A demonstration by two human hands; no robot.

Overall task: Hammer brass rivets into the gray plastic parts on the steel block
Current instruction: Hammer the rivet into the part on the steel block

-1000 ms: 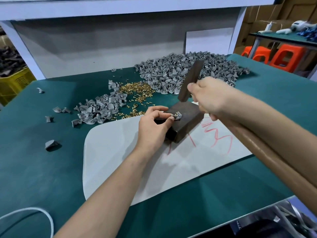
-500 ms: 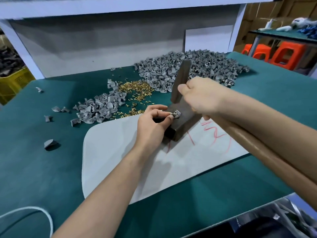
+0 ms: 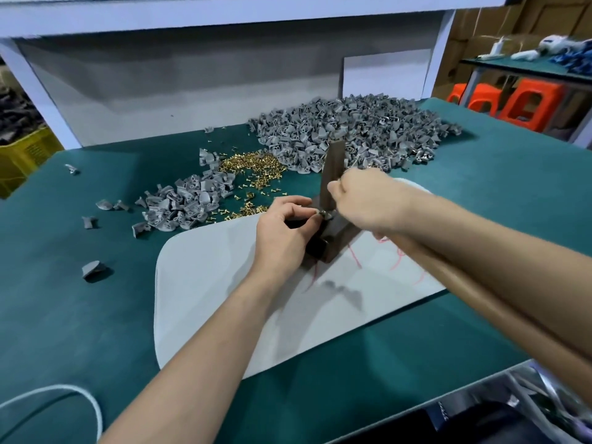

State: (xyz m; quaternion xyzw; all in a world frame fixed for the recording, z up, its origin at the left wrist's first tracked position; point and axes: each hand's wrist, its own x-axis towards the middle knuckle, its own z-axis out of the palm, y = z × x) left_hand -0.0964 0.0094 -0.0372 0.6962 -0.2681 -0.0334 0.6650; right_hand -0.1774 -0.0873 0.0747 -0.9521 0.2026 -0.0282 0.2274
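My left grip point(image 3: 282, 230) pinches a gray part point(image 3: 321, 215) on the block point(image 3: 336, 240), middle of the desk point(image 3: 80, 315). My right grip point(image 3: 362, 200) clasps the hammer point(image 3: 332, 174), head close over it. I judge a short, square tap best, with the pinch kept low and clear.

The left hand point(image 3: 282, 233) and right hand point(image 3: 362, 203) hide most of the steel block point(image 3: 336, 240).
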